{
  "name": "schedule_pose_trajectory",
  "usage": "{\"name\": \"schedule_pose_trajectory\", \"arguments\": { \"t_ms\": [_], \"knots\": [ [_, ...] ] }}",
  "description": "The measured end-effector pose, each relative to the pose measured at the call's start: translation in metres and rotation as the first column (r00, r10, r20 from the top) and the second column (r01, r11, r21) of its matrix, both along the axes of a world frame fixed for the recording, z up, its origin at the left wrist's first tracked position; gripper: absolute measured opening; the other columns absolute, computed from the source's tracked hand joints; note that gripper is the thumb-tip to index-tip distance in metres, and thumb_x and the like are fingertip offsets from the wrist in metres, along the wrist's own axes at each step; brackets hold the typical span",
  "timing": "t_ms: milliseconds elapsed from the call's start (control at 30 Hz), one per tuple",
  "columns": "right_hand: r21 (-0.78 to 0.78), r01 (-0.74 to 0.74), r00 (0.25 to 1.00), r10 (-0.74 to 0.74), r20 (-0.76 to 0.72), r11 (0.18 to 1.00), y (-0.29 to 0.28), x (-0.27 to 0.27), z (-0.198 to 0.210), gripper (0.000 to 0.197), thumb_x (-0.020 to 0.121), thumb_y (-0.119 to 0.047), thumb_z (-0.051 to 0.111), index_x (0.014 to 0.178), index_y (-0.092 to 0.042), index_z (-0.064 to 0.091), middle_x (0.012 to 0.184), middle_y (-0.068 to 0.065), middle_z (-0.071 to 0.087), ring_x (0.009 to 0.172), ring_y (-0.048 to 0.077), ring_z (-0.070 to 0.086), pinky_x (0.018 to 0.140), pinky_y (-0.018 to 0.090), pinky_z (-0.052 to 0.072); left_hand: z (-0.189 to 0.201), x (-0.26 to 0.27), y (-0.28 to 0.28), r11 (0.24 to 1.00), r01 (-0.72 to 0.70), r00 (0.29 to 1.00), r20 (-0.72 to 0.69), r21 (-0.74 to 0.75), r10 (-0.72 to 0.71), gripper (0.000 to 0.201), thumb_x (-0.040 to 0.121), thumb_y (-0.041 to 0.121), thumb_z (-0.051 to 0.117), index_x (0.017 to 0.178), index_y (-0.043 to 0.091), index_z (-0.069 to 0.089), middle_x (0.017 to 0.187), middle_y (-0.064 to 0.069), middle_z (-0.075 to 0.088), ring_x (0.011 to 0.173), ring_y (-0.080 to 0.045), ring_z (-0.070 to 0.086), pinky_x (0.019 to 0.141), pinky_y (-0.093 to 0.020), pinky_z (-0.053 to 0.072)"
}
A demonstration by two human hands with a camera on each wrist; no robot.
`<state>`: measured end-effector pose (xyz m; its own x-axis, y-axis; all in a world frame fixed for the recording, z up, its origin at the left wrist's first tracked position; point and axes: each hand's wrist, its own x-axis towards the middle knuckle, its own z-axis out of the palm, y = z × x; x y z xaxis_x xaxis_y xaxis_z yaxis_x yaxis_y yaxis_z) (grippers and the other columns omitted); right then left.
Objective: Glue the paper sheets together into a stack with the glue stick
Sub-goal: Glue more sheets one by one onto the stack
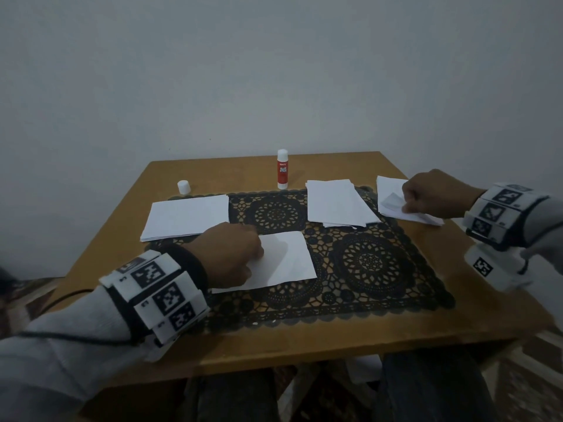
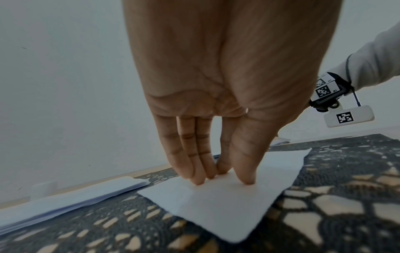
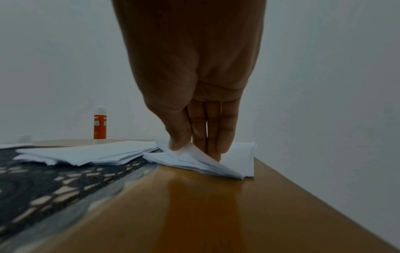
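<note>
A single white sheet (image 1: 283, 260) lies on the black lace mat (image 1: 371, 263); my left hand (image 1: 234, 254) presses its left part with straight fingertips (image 2: 200, 179) on the same sheet (image 2: 216, 205). My right hand (image 1: 432, 193) pinches the lifted corner of the top sheet (image 3: 190, 152) of a small paper pile (image 1: 393, 205) at the table's right edge, thumb and fingers closed on it. The red-and-white glue stick (image 1: 282, 170) stands uncapped at the back; it shows as the glue stick (image 3: 99, 125) in the right wrist view. Its white cap (image 1: 183, 187) sits to the left.
Two more paper piles lie on the wooden table (image 1: 304, 345): one at the left (image 1: 185, 217) and one right of centre (image 1: 338, 204). The right table edge (image 3: 303, 193) runs close to the pinched pile. A plain wall stands behind.
</note>
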<state>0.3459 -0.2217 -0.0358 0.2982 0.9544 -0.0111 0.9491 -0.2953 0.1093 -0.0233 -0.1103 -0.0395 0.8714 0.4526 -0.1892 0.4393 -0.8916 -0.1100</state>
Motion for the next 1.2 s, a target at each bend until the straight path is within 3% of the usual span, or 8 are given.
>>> {"name": "schedule_pose_trajectory", "arguments": {
  "t_ms": [300,433,700,833,933,1000,1067,1200],
  "knots": [
    [0.09,0.026,0.994,-0.016,-0.104,0.996,-0.003,0.003,0.001,0.044,0.087,-0.014,0.066,0.051,-0.016,0.04,0.052,-0.002,0.048,0.051,0.014,0.049,0.052,0.028,0.029,0.0,0.0,0.0,1.0,-0.004,1.0,-0.015,0.005,0.004,0.041,0.089,0.025,0.059,0.13,0.02,0.057,0.119,-0.002,0.054,0.106,-0.019,0.053,0.09,-0.027,0.047],
    [0.231,0.055,0.996,-0.039,-0.077,0.971,-0.002,0.005,0.008,0.043,0.081,-0.005,0.065,0.054,-0.015,0.033,0.052,0.001,0.034,0.049,0.017,0.03,0.051,0.03,0.023,0.0,0.0,-0.002,1.0,-0.006,1.0,-0.006,0.002,0.006,0.04,0.089,0.026,0.059,0.129,0.019,0.058,0.118,-0.002,0.056,0.105,-0.018,0.054,0.088,-0.025,0.046],
    [0.558,-0.12,0.991,0.135,0.014,0.821,-0.003,-0.049,0.062,0.023,0.082,-0.014,0.06,0.066,-0.01,0.045,0.052,0.004,0.045,0.047,0.023,0.041,0.05,0.028,0.026,0.016,-0.008,0.0,0.975,-0.065,0.994,0.07,-0.213,0.082,0.03,0.089,0.031,0.064,0.118,0.023,0.065,0.114,0.008,0.063,0.096,-0.008,0.057,0.081,-0.016,0.04],
    [0.666,-0.101,0.944,0.283,-0.171,0.739,0.002,-0.102,0.081,0.018,0.082,-0.014,0.07,0.072,-0.007,0.056,0.064,0.014,0.06,0.06,0.029,0.055,0.061,0.029,0.041,0.023,-0.021,0.012,0.937,-0.038,0.946,0.288,-0.348,0.146,0.018,0.091,0.028,0.061,0.106,0.023,0.069,0.102,0.01,0.069,0.089,-0.004,0.062,0.083,-0.021,0.049],
    [0.616,0.091,0.689,0.397,-0.606,0.783,0.005,-0.133,0.082,0.019,0.083,-0.008,0.072,0.073,0.001,0.058,0.069,0.023,0.06,0.059,0.026,0.058,0.058,0.033,0.055,0.026,-0.031,0.018,0.797,-0.008,0.785,0.49,-0.604,0.379,0.023,0.091,0.03,0.058,0.11,0.016,0.063,0.097,0.0,0.069,0.088,-0.015,0.067,0.079,-0.031,0.055],
    [0.511,0.195,0.454,0.384,-0.804,0.837,0.008,-0.146,0.076,0.017,0.086,-0.004,0.069,0.075,0.002,0.057,0.072,0.018,0.057,0.061,0.022,0.057,0.055,0.027,0.054,0.029,-0.035,0.017,0.583,0.045,0.659,0.463,-0.811,0.593,0.029,0.091,0.032,0.056,0.109,0.01,0.06,0.096,-0.005,0.068,0.089,-0.021,0.068,0.078,-0.032,0.054],
    [0.402,0.23,0.284,0.334,-0.899,0.886,0.012,-0.156,0.065,0.012,0.087,-0.003,0.065,0.079,0.002,0.058,0.083,0.022,0.061,0.069,0.023,0.059,0.06,0.029,0.057,0.031,-0.038,0.015,0.448,0.106,0.595,0.418,-0.888,0.687,0.026,0.093,0.031,0.053,0.098,0.007,0.06,0.087,-0.004,0.066,0.081,-0.021,0.064,0.076,-0.032,0.051],
    [0.238,0.265,0.173,0.197,-0.965,0.934,0.019,-0.163,0.037,0.026,0.089,-0.003,0.063,0.105,0.017,0.057,0.107,0.033,0.064,0.084,0.031,0.065,0.079,0.043,0.058,0.026,-0.042,0.02,0.465,0.073,0.545,0.426,-0.882,0.722,0.033,0.095,0.02,0.053,0.102,-0.011,0.06,0.094,-0.018,0.068,0.083,-0.027,0.06,0.081,-0.04,0.05]
  ]
}}
